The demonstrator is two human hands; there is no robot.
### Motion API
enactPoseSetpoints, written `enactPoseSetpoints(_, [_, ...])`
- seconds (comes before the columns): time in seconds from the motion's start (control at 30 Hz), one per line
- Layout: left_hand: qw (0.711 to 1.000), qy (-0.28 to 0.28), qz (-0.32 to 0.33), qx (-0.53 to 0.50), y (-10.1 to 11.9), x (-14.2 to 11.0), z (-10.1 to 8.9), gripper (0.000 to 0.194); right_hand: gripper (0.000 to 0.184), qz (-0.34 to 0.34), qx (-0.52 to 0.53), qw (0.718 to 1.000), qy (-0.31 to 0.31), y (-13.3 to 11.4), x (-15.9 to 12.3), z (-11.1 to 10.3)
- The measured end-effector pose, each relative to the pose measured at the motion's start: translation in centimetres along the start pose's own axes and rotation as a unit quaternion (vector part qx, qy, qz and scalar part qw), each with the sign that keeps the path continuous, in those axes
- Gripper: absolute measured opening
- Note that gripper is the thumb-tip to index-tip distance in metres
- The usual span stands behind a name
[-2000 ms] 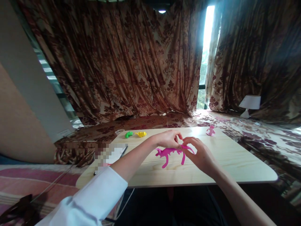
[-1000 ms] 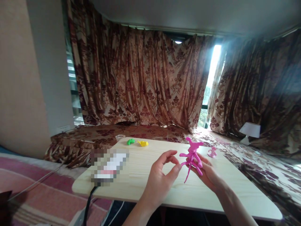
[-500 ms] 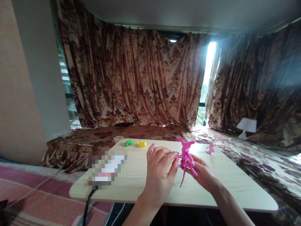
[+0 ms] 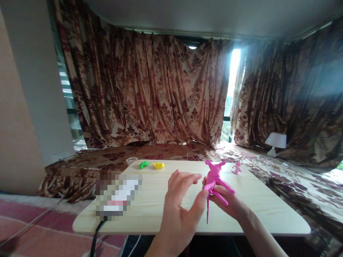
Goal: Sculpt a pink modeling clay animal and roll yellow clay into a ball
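A magenta clay-like animal figure [image 4: 214,175], with round ears, long legs and a thin hanging tail, is held above the table. My right hand [image 4: 227,200] is closed around its lower body from behind and the right; some of those fingers are hidden by the figure. To its left, my left hand [image 4: 182,203] has thumb and fingers apart, the thumb tip at one of the figure's legs. Whether the thumb touches that leg I cannot tell.
On the pale wooden table [image 4: 150,207] lie a green piece [image 4: 144,164] and a yellow piece [image 4: 158,165] at the back left. A small pink figure [image 4: 236,168] stands at the back right. A blurred-out object [image 4: 119,196] with a black cable lies at the left. A white lamp [image 4: 275,142] stands beyond.
Both hands were together at the figure lying sideways; it has since been turned head up, in my right hand. My left fingers pinched a leg half a second ago and have now spread apart.
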State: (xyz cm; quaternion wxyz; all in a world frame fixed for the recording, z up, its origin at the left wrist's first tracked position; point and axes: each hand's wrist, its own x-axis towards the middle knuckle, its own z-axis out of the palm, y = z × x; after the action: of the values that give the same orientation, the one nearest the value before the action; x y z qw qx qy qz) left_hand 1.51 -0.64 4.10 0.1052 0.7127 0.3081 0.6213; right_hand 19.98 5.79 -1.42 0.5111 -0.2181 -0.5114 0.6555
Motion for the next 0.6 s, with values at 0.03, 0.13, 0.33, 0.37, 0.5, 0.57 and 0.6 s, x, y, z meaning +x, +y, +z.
enactPoseSetpoints(0.03, [0.999, 0.002, -0.032, -0.04, -0.1, 0.4, -0.1, 0.022, 0.022, 0.002, 0.002, 1.0, -0.004, 0.0, 0.0, 0.0])
enactPoseSetpoints(0.13, [0.984, -0.005, -0.12, -0.128, -1.4, 1.8, 0.0, 0.017, 0.023, 0.005, -0.005, 1.0, -0.002, -0.1, 0.2, 0.6])
enactPoseSetpoints(0.33, [0.975, 0.008, -0.178, -0.136, -3.5, 3.2, 0.0, 0.019, 0.027, -0.018, -0.008, 0.999, 0.027, 0.0, 1.3, 1.5])
enactPoseSetpoints(0.37, [0.979, 0.02, -0.165, -0.121, -3.3, 3.2, -0.1, 0.019, 0.027, -0.023, -0.008, 0.999, 0.032, 0.0, 1.4, 1.5])
enactPoseSetpoints(0.5, [0.991, 0.049, -0.111, -0.048, -2.0, 3.2, -0.5, 0.016, 0.022, -0.03, -0.012, 0.999, 0.038, 0.0, 1.5, 1.4])
enactPoseSetpoints(0.57, [0.993, 0.043, -0.104, -0.024, -1.5, 3.2, -0.4, 0.015, 0.021, -0.032, -0.019, 0.999, 0.036, -0.1, 1.5, 1.5])
enactPoseSetpoints(0.6, [0.994, 0.038, -0.104, -0.016, -1.4, 3.3, -0.3, 0.014, 0.021, -0.033, -0.024, 0.998, 0.036, -0.1, 1.5, 1.5])
